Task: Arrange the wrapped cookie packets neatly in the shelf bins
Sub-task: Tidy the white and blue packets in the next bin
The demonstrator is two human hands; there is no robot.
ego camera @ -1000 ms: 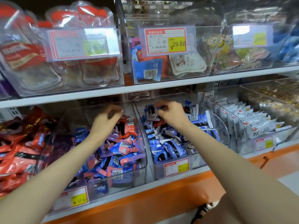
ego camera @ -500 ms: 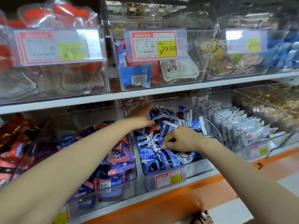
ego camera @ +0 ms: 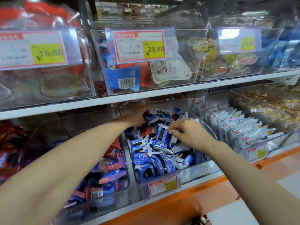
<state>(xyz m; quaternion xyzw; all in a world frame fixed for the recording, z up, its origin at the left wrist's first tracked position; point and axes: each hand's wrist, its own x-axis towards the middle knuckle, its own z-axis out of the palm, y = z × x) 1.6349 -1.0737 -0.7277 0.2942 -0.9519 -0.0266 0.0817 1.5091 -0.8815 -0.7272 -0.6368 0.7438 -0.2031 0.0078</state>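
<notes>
Tidying the centre bin (ego camera: 192, 174): my left hand (ego camera: 137, 114) grips a rear packet (ego camera: 150, 118), my right hand (ego camera: 188, 133) pinches a middle packet (ego camera: 162, 135); next, set both straight.

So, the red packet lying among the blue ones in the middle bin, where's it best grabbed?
Pinch the red packet by its exposed upper edge, coming from above: blue packets crowd its sides, and the walls of the clear bin block any sideways reach.
</notes>
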